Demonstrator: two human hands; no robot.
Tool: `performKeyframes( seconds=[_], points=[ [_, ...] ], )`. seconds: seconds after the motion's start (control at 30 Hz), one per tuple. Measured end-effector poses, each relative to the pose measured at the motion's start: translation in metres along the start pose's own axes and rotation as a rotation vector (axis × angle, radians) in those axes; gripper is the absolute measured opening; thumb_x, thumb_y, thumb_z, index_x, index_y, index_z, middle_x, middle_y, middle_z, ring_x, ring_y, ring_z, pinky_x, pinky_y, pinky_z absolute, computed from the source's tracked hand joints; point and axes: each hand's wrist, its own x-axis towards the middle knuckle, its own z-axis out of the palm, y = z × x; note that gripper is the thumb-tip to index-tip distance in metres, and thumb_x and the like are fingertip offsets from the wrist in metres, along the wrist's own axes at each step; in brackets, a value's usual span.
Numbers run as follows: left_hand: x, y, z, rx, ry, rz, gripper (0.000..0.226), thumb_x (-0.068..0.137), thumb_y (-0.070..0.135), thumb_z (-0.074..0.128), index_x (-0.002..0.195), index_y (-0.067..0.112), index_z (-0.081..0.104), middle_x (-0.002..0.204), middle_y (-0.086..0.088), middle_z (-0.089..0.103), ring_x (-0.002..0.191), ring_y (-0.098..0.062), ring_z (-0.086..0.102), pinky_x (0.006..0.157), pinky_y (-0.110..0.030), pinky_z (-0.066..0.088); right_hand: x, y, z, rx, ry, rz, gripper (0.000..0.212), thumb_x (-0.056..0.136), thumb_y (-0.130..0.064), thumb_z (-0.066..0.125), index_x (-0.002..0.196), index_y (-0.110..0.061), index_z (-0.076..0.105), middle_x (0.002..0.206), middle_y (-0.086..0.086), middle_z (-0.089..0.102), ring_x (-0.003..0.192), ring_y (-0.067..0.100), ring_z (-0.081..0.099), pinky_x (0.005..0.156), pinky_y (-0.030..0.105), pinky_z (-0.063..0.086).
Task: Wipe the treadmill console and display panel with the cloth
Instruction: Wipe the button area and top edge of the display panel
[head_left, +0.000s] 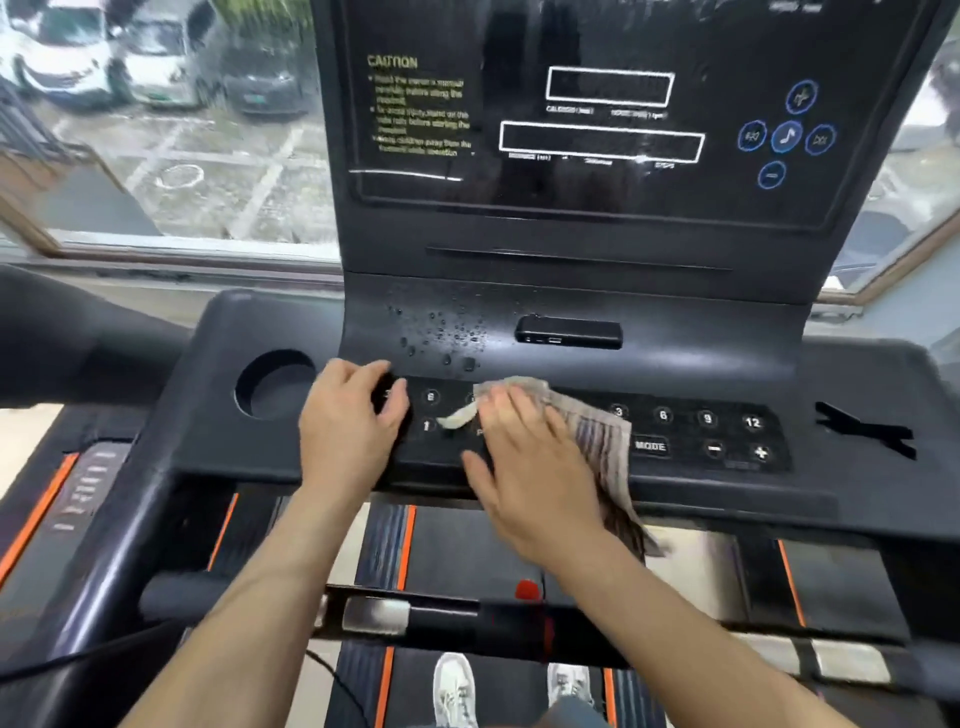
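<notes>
The black treadmill console (696, 364) spans the middle of the view, with a strip of numbered buttons (706, 434) along its front. My right hand (530, 467) lies flat, fingers straight, pressing a striped grey-beige cloth (597, 436) onto the middle of the button strip; part of the cloth hangs over the console's front edge. My left hand (348, 421) rests on the left end of the strip with its fingers slightly bent, holding nothing. Water droplets (441, 332) dot the sloped surface just above the hands. The dark display panel (602, 114) rises behind, showing streaks.
A round cup holder (275, 384) sits left of my left hand. A small black device (569, 332) lies in the console's recess. A black clip-like piece (862, 428) lies at the right. A handlebar (467, 618) crosses below, above my shoes (511, 686) on the belt. A window (156, 119) is behind.
</notes>
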Motion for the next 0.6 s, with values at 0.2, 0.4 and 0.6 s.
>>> performKeyframes(
  seconds=[0.2, 0.4, 0.6],
  points=[
    [0.006, -0.041, -0.005, 0.123, -0.055, -0.114, 0.067, 0.086, 0.059, 0.045, 0.131, 0.011, 0.053, 0.13, -0.011, 0.056, 0.119, -0.033, 0.05, 0.099, -0.048, 0.041, -0.013, 0.052, -0.015, -0.036, 0.052, 0.301, 0.065, 0.094, -0.05, 0.015, 0.154, -0.027, 0.02, 0.161, -0.007, 0.019, 0.148, 0.01, 0.012, 0.119, 0.038, 0.011],
    [0.002, -0.04, -0.004, 0.174, -0.071, -0.045, 0.061, 0.091, 0.053, 0.032, 0.129, 0.011, 0.054, 0.125, -0.013, 0.06, 0.096, -0.036, 0.062, 0.086, -0.047, 0.043, 0.026, -0.058, 0.016, 0.039, 0.085, 0.039, 0.056, 0.092, -0.043, 0.033, 0.139, -0.018, 0.05, 0.146, -0.001, 0.048, 0.137, 0.018, 0.041, 0.111, 0.044, 0.033],
    [0.004, -0.042, -0.006, 0.182, -0.071, -0.03, 0.051, 0.092, 0.049, 0.036, 0.123, 0.014, 0.055, 0.104, -0.005, 0.058, 0.078, -0.031, 0.058, 0.074, -0.041, 0.041, -0.003, 0.001, -0.002, -0.015, 0.015, 0.073, 0.06, 0.095, -0.049, 0.02, 0.151, -0.03, 0.031, 0.157, -0.012, 0.03, 0.145, 0.007, 0.021, 0.118, 0.038, 0.018]
  ],
)
